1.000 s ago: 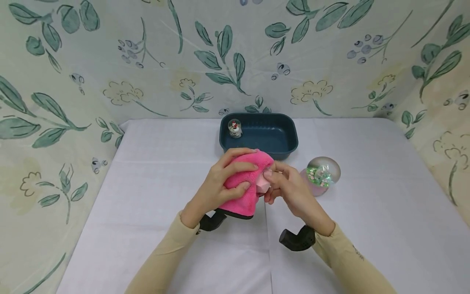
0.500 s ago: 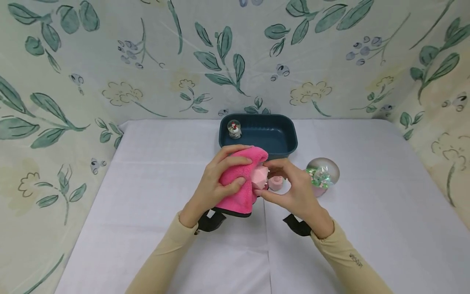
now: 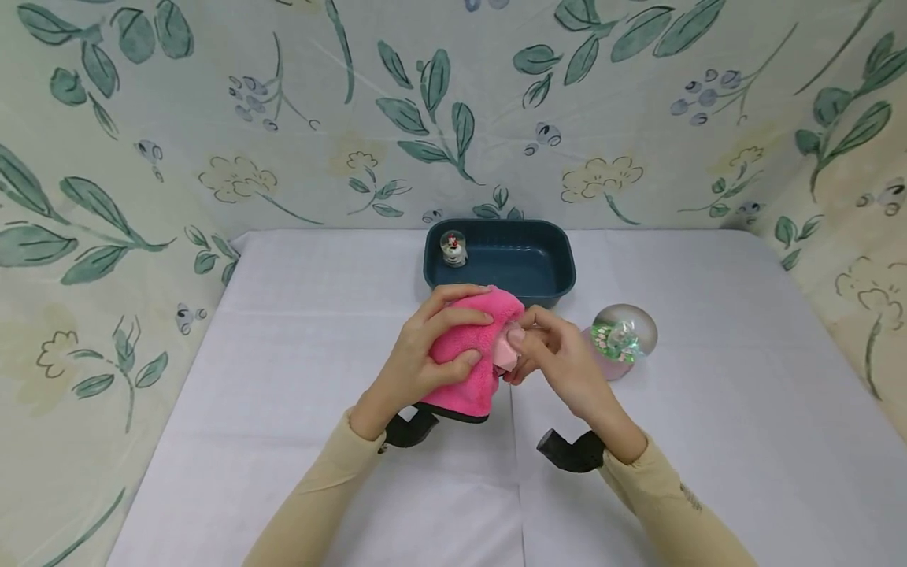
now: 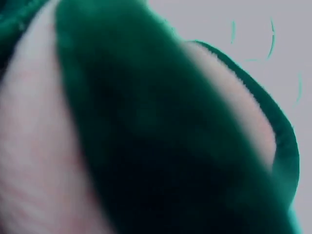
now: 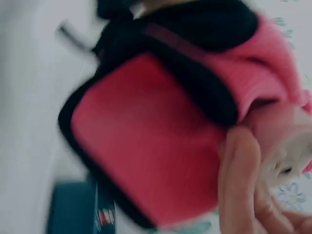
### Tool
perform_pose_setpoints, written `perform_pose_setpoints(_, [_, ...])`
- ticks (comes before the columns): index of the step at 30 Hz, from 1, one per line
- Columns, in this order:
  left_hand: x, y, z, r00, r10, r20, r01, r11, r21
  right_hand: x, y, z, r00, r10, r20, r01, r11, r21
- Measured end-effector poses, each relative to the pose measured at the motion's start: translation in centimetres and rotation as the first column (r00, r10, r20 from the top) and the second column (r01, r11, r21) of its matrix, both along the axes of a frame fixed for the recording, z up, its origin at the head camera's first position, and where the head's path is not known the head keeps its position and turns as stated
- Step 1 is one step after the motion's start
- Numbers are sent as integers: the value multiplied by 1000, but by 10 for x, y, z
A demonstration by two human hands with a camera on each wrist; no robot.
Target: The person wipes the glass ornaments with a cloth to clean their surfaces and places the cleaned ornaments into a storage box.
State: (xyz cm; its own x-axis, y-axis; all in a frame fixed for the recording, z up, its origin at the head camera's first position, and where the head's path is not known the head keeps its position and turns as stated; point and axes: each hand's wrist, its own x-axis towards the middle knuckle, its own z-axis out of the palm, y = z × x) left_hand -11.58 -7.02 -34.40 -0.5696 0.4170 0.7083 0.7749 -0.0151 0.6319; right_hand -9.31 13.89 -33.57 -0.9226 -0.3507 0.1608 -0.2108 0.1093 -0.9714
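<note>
My left hand (image 3: 404,358) grips a bright pink plush cloth (image 3: 460,343) with a dark edge, wrapped round a light-pink faceted object (image 3: 504,354). The object's right end sticks out of the cloth; the rest is hidden. My right hand (image 3: 570,366) pinches that bare end, thumb on top and the other fingers curled behind it. In the right wrist view, the cloth (image 5: 151,141) hangs in folds, and the object's pale end (image 5: 287,158) shows beside my fingers (image 5: 239,170). The left wrist view is blurred and off in colour, with the cloth (image 4: 146,112) filling its middle.
A dark blue tub (image 3: 549,236) stands behind the hands, with a small snow globe (image 3: 453,250) at its left end. To the right of my right hand a larger snow globe (image 3: 623,342) with a pink base lies tilted on the white-covered table (image 3: 298,315).
My right fingers spread apart around the object's end half a second ago, with a small pink round piece showing between them; now they are closed in on the end again. Left hand nearly still.
</note>
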Motion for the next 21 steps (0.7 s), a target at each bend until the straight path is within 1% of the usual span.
perform_pose_setpoints(1, [0, 0, -1, 1000, 4, 10, -4, 1000, 6, 0, 0, -1, 998, -9, -68, 11, 999, 36])
perform_pose_setpoints(2, [-1, 0, -1, 1000, 10, 20, -10, 1000, 12, 1, 1, -1, 989, -15, -146, 25, 997, 71])
perform_pose_setpoints(3, [-1, 0, -2, 999, 18, 27, -19, 1000, 16, 2, 1, -1, 973, -16, -231, 43, 993, 112])
perform_pose_setpoints(4, [-1, -1, -2, 999, 26, 34, -26, 999, 18, 2, 1, -2, 946, -9, -323, 60, 987, 148])
perform_pose_setpoints(5, [-1, -1, -2, 999, 33, 35, -33, 999, 19, 1, 1, -2, 911, 3, -412, 74, 983, 171])
perform_pose_setpoints(6, [-2, -1, -1, 999, 33, 37, -34, 999, 20, 0, 2, -3, 875, 13, -484, 86, 980, 181])
perform_pose_setpoints(8, [-2, -1, -1, 999, 32, 40, -33, 999, 21, -1, 2, -4, 804, 21, -594, 111, 977, 185])
perform_pose_setpoints(9, [-1, -1, 0, 999, 30, 39, -31, 999, 19, -1, 2, -4, 778, 14, -629, 128, 975, 180])
perform_pose_setpoints(10, [-1, -1, 0, 999, 25, 37, -26, 1000, 17, -2, 2, -5, 765, 1, -644, 140, 976, 167])
perform_pose_setpoints(11, [-1, -1, 1, 999, 17, 35, -18, 1000, 14, -2, 2, -5, 762, -17, -648, 147, 978, 148])
perform_pose_setpoints(12, [0, 0, 1, 999, 8, 32, -8, 1000, 12, -1, 2, -5, 770, -35, -637, 150, 981, 126])
perform_pose_setpoints(13, [0, 0, 1, 1000, -1, 25, 1, 1000, 9, -1, 2, -5, 784, -50, -619, 146, 984, 106])
perform_pose_setpoints(14, [1, 1, 2, 1000, -10, 17, 10, 1000, 6, 0, 1, -4, 814, -63, -578, 133, 988, 80])
perform_pose_setpoints(15, [1, 1, 3, 1000, -19, 7, 19, 1000, 2, 1, 1, -4, 849, -76, -524, 123, 991, 56])
perform_pose_setpoints(17, [2, 2, 5, 999, -37, -16, 37, 999, -6, 3, 1, -3, 923, -81, -375, 87, 996, -1])
perform_pose_setpoints(18, [2, 3, 5, 999, -44, -27, 44, 999, -12, 3, 1, -2, 955, -76, -286, 71, 997, -27])
perform_pose_setpoints(19, [2, 3, 6, 998, -50, -39, 49, 999, -17, 4, 1, -1, 979, -64, -194, 54, 997, -52])
perform_pose_setpoints(20, [2, 4, 6, 997, -52, -49, 51, 998, -23, 4, 1, -1, 993, -48, -104, 40, 996, -75])
perform_pose_setpoints(21, [2, 4, 6, 997, -54, -57, 52, 998, -27, 4, 1, 0, 999, -29, -32, 26, 996, -88])
